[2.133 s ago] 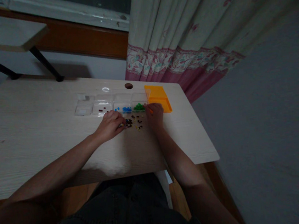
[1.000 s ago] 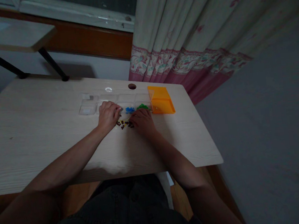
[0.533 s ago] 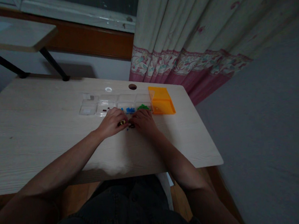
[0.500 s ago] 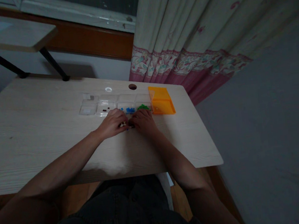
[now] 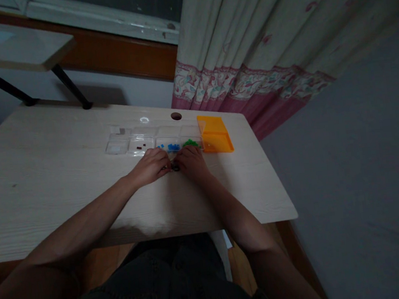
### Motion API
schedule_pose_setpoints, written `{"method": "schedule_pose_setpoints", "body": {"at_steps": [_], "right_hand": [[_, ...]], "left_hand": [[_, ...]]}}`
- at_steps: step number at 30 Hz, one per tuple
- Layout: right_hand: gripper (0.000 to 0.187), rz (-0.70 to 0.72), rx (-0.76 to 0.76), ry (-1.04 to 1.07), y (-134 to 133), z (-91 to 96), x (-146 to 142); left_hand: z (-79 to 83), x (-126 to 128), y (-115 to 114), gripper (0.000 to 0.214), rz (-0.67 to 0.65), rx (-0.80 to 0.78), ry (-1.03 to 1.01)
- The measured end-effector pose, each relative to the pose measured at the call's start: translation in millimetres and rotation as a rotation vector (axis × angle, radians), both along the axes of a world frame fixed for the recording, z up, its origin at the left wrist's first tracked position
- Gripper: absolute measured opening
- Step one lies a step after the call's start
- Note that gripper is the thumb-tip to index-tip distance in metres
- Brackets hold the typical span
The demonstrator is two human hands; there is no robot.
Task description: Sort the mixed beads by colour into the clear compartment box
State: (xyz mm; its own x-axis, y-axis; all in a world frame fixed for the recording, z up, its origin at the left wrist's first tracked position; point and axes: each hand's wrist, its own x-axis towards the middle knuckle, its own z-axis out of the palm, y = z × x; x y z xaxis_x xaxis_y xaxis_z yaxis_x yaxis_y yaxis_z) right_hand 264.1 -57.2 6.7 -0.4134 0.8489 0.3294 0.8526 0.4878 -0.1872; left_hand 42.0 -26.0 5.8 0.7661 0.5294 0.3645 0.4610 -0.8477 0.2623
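Observation:
My left hand (image 5: 152,166) is closed, its fingertips pinched together just in front of the clear boxes. Close against it on the right, my right hand (image 5: 191,162) is also closed, with bent fingers. Between the fingertips of both hands shows a small dark piece (image 5: 175,167), mostly hidden; its exact kind cannot be made out. Right behind the hands lie small blue bricks (image 5: 173,147) and small green pieces (image 5: 190,143) in clear plastic boxes. Two brown pieces (image 5: 139,147) sit in the clear box (image 5: 132,141) further left.
An open orange box (image 5: 218,140) stands at the right end of the row, and another clear box (image 5: 115,148) at the left end. Behind them is a round hole (image 5: 176,116) in the light wooden table (image 5: 63,183). A raised shelf (image 5: 42,49) stands back left; a curtain (image 5: 233,60) hangs behind.
The pale bit that showed under my left fingers is now mostly covered. Both hands stay in nearly the same place, fingertips together. The boxes have not moved.

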Motion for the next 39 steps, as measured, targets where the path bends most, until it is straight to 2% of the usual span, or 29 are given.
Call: {"method": "schedule_pose_setpoints", "body": {"at_steps": [3,8,14,20,24,28,32,35,39], "right_hand": [[0.014,-0.013,-0.002,0.023,0.2,-2.5,-0.7],[0.015,-0.01,0.005,0.059,0.9,-6.1,-1.4],[0.014,-0.012,0.024,0.09,0.6,-4.2,-0.7],[0.012,-0.059,0.043,0.195,2.0,-0.7,-0.9],[0.012,-0.097,-0.005,0.394,3.4,-0.3,-0.2],[0.014,-0.186,-0.173,0.708,4.4,-1.6,-0.6],[0.024,-0.24,-0.375,1.011,6.2,-2.2,-2.4],[0.031,-0.214,-0.52,1.158,6.7,-0.9,-3.8],[0.034,-0.142,-0.623,1.239,5.2,-0.4,-7.2]], "left_hand": [[-0.1,1.9,3.2,0.018,0.106,0.012,-0.104],[-3.3,4.0,18.4,0.02,0.454,0.039,-0.347],[-13.5,4.7,28.8,0.021,0.574,0.032,-0.369],[-13.6,5.0,28.3,0.022,0.581,0.048,-0.359],[-11.9,5.2,27.3,0.026,0.591,0.044,-0.359],[-7.7,5.4,22.9,0.031,0.544,0.034,-0.37],[-2.3,8.0,12.9,0.031,0.341,0.015,-0.359],[-0.3,12.0,4.6,0.032,0.25,0.035,-0.3],[0.4,16.1,-1.7,0.036,0.243,0.05,-0.24]]}}
